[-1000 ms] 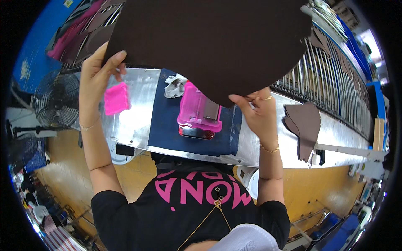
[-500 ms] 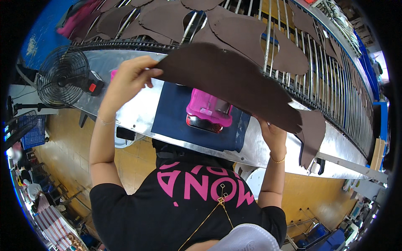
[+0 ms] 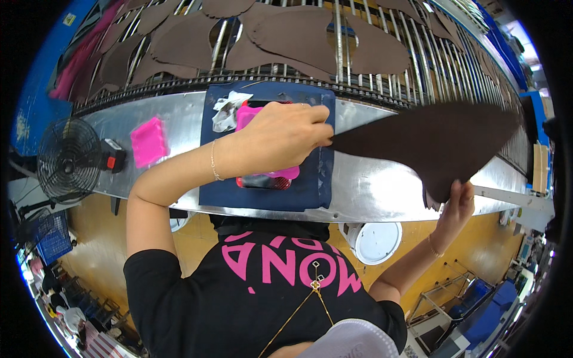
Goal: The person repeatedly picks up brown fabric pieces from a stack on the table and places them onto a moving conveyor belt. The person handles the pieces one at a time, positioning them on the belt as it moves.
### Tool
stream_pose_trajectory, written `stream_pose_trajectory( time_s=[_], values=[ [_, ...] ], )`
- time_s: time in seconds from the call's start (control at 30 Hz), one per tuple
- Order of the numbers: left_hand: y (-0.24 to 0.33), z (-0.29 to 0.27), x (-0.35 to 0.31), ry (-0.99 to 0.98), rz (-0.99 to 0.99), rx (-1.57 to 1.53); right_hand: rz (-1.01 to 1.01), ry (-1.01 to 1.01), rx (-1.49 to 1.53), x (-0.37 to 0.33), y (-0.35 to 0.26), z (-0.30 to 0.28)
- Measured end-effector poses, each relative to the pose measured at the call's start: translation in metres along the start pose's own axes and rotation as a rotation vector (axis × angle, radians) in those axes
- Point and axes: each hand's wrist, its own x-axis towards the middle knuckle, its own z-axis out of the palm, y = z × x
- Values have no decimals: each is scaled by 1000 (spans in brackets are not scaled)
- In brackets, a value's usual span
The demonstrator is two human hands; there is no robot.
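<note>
A dark brown, leather-like cut piece point(image 3: 430, 140) stretches between my hands over the right part of the metal table, its far edge blurred. My left hand point(image 3: 292, 134) reaches across and pinches its pointed left tip. At its near right edge my right hand point(image 3: 458, 200) is closed, thumb and fingers on the material. Below my left forearm, a pink plastic container point(image 3: 246, 116) stands on a dark blue mat point(image 3: 268, 200), mostly covered by that hand. A crumpled white cloth point(image 3: 228, 113) lies beside it.
Beyond the table runs a rack of metal bars point(image 3: 340, 48) carrying several flat brown pieces point(image 3: 292, 36). On the left are a pink tray point(image 3: 149, 142) and a black fan point(image 3: 70, 160). A white bucket point(image 3: 376, 241) stands below the front edge.
Both hands have moved right with the brown piece, which has swung from over the blue mat to the table's right side. The mat and pink tray show more fully.
</note>
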Motion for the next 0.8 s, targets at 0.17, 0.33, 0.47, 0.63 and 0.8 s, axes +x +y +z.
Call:
stream_pose_trajectory(
  time_s=[0.17,0.33,0.47,0.63,0.8],
  values=[
    [3,-38,13,229,-161,-134,67,57,-65,101,34,3],
    [-7,-65,-23,307,-468,-144,156,-56,-145,220,145,8],
    [-19,-70,-62,375,-673,-145,203,-155,-209,273,215,40],
    [-23,-63,-89,459,-831,-258,202,-185,-760,271,230,73],
    [-33,-68,-97,499,-770,-301,230,158,-1068,189,165,51]
  ],
)
